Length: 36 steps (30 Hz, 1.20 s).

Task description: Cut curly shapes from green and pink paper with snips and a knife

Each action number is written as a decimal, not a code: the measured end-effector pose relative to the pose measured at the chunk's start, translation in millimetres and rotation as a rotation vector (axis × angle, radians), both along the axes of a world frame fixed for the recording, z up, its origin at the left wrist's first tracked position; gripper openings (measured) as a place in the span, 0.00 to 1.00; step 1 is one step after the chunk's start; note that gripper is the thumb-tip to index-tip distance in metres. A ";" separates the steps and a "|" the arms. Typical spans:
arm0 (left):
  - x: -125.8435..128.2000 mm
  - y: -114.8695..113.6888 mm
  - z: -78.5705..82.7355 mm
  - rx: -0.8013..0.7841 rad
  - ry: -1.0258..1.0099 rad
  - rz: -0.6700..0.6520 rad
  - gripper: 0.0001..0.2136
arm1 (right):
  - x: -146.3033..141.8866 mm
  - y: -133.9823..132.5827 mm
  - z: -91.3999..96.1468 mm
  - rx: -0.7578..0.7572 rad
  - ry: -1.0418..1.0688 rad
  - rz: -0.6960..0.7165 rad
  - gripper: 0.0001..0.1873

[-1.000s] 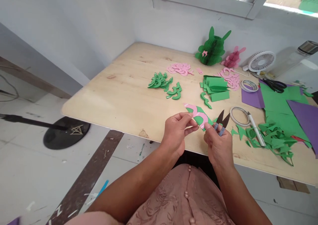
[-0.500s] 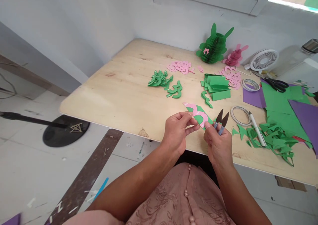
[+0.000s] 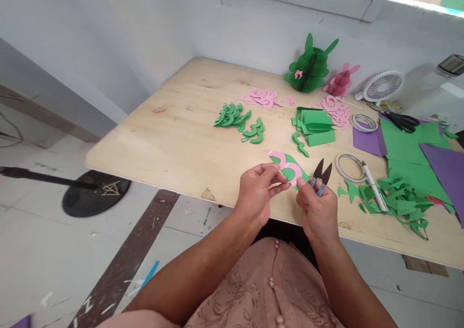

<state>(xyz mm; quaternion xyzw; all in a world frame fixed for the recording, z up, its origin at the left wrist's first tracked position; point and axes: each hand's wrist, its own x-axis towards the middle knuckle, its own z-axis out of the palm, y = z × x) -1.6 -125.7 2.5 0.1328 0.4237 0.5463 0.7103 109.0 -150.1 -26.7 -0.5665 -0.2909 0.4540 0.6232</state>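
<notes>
Paper piece: a green strip with pink curved shapes on it, the paper piece (image 3: 289, 168) is held just above the near edge of the desk, centre of the frame, slanting up to the left
Left hand: the left hand (image 3: 257, 192) pinches the lower left end of the paper piece between thumb and fingers
Right hand: the right hand (image 3: 317, 211) is closed around small snips (image 3: 321, 176), and one fingertip touches the lower right end of the paper piece
Snips: blue grips in the fist, dark blades parted and pointing away from the person, just right of the paper piece
Desk: pale wooden desk (image 3: 181, 135) set into a white corner, filling the middle of the frame
Just beyond the hands: a single green curl (image 3: 300, 144), then a stack of folded green paper (image 3: 316, 125)
Centre left of the desk: green cutouts (image 3: 237, 119), with pink cutouts (image 3: 261, 97) behind them
Right of the hands: a tape roll (image 3: 348, 167), a white pen (image 3: 372, 188) and a heap of green scraps (image 3: 397, 200)
Far right: green sheets (image 3: 406, 149), a purple sheet (image 3: 368, 142), black scissors (image 3: 400, 121)
Back by the wall: a green paper rabbit (image 3: 310, 67), a pink paper rabbit (image 3: 340, 83), a small white fan (image 3: 382, 86)
</notes>
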 end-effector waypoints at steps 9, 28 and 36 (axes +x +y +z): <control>0.6 0.2 0.6 0.009 0.014 0.002 0.08 | 0.3 -0.1 -0.2 0.011 0.009 0.018 0.25; 0.2 1.4 0.9 0.012 0.052 0.015 0.08 | -0.6 -0.3 1.3 -0.005 0.018 0.025 0.24; 0.3 0.3 -3.0 0.051 0.085 0.030 0.08 | -3.4 -0.3 3.5 -0.028 0.054 0.020 0.24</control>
